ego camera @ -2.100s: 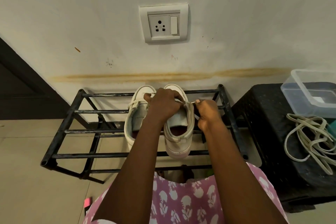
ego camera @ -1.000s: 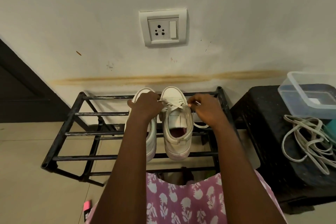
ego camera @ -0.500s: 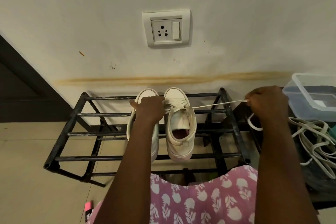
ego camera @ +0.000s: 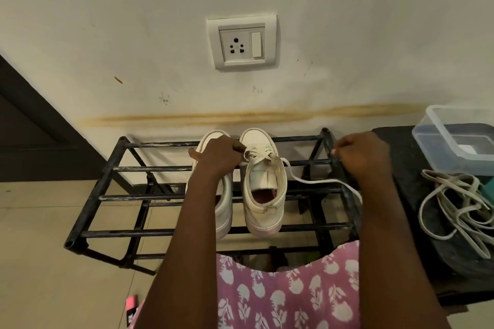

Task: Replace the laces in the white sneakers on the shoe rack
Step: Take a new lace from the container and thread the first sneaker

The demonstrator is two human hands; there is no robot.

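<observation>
Two sneakers (ego camera: 264,195), black rack (ego camera: 160,168), stained wall (ego camera: 347,35)

An off-white wall (ego camera: 347,21) is seen straight ahead, pretty scuffed. A white socket plate (ego camera: 242,43) is set into it, and a long brownish stain (ego camera: 240,116) is smeared across lower down. A dark door (ego camera: 32,136) is tucked in at the left. The floor (ego camera: 34,262) is laid with beige tiles, and a small pink thing (ego camera: 131,304) is seen lying on it. On the right, a black stool (ego camera: 406,168) is topped with a clear plastic tub (ego camera: 454,139).
</observation>
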